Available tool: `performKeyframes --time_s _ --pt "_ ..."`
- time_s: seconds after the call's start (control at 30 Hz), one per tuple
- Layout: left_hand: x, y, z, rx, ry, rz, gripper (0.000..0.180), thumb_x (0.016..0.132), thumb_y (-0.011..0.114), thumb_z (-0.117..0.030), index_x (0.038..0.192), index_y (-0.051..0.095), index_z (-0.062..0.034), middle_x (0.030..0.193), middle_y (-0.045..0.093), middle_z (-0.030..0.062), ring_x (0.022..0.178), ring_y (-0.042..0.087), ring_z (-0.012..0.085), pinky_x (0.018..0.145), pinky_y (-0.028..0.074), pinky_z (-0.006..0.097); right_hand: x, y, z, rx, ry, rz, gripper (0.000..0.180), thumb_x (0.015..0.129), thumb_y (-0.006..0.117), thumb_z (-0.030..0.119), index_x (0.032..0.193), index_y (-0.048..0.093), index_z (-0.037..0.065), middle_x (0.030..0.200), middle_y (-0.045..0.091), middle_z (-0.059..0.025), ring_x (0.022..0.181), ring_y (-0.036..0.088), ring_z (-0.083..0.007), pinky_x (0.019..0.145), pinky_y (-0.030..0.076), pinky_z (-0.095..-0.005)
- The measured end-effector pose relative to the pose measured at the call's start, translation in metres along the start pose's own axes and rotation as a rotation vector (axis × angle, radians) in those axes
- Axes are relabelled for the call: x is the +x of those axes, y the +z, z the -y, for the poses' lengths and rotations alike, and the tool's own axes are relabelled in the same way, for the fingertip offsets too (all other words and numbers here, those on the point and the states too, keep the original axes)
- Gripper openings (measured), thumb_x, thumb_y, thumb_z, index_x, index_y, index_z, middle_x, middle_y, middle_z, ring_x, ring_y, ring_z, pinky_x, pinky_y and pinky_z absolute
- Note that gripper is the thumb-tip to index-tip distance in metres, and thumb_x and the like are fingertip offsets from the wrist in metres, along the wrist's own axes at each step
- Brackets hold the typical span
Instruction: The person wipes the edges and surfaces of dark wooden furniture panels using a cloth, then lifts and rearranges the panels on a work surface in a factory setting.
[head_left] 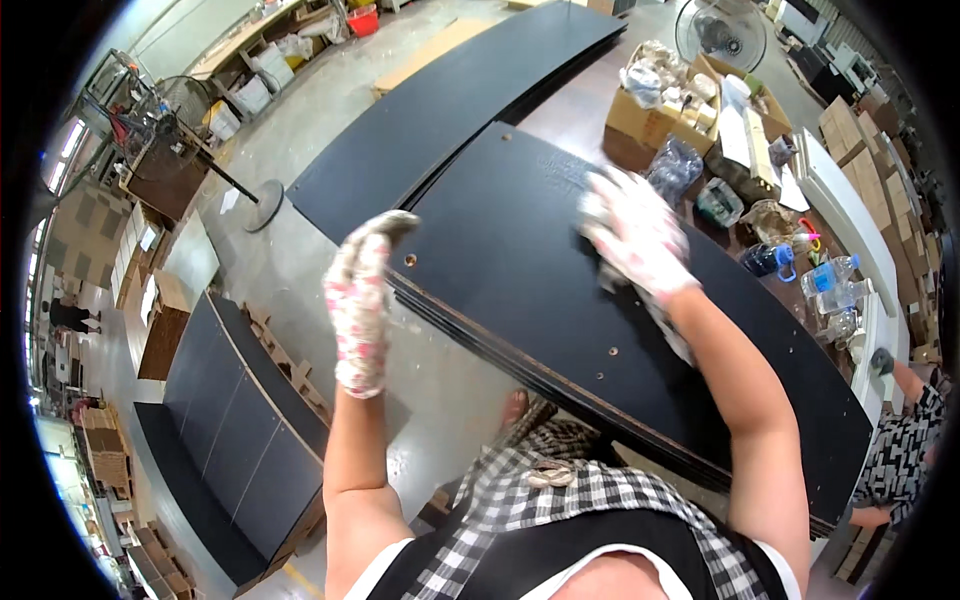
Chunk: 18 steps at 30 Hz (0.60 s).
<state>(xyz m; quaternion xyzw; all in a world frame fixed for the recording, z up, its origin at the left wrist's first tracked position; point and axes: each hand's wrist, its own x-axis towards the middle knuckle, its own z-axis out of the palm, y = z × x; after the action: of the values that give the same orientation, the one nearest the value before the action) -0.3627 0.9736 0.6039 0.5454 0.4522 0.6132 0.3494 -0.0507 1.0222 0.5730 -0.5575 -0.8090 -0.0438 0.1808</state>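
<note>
A stack of large black boards (520, 270) with small drilled holes lies in front of me. My left hand (362, 300), in a white glove with pink flowers, grips the left edge of the top board near a hole. My right hand (632, 235), in a white glove, is blurred and presses a pale cloth (668, 325) flat onto the board's surface. The cloth trails under my wrist toward me.
More black boards (450, 100) lie further back and another stack (240, 420) stands on the floor at left. Cardboard boxes of bagged parts (665, 100), water bottles (828, 285) and a fan (722, 32) line the right side. Another person (900, 440) is at lower right.
</note>
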Motion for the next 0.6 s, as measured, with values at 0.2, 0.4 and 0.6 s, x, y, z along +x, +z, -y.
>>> performKeyframes --time_s 0.2,0.4,0.6 --pt "0.028 -0.044 0.017 -0.133 0.04 -0.128 0.026 0.096 0.045 -0.012 0.111 0.061 0.0036 0.107 0.065 0.0142 0.101 0.062 0.0214 0.096 0.045 0.034 0.046 0.037 0.146 0.357 -0.565 0.105 0.046 0.08 0.062 0.031 0.12 0.054 0.011 0.125 0.05 -0.0155 0.116 0.046 -0.0347 0.097 0.037 -0.0493" --pt "0.053 -0.017 0.029 -0.072 -0.011 0.175 0.032 0.096 0.045 -0.017 0.115 0.058 0.0053 0.108 0.064 0.0158 0.105 0.06 0.0234 0.099 0.044 0.036 -0.061 -0.028 0.048 0.323 -0.305 0.16 0.051 0.075 0.065 0.029 0.121 0.055 0.01 0.127 0.051 -0.015 0.123 0.043 -0.0368 0.105 0.032 -0.0483" --pt "0.041 0.124 0.0 -0.002 -0.064 0.941 0.04 0.092 0.054 -0.017 0.128 0.051 0.0004 0.125 0.055 0.0136 0.118 0.051 0.0206 0.1 0.04 0.033 -0.222 -0.09 -0.056 -0.02 0.775 -0.238 0.058 0.072 0.063 0.014 0.128 0.051 0.01 0.129 0.051 -0.0137 0.122 0.046 -0.0308 0.108 0.033 -0.0385"
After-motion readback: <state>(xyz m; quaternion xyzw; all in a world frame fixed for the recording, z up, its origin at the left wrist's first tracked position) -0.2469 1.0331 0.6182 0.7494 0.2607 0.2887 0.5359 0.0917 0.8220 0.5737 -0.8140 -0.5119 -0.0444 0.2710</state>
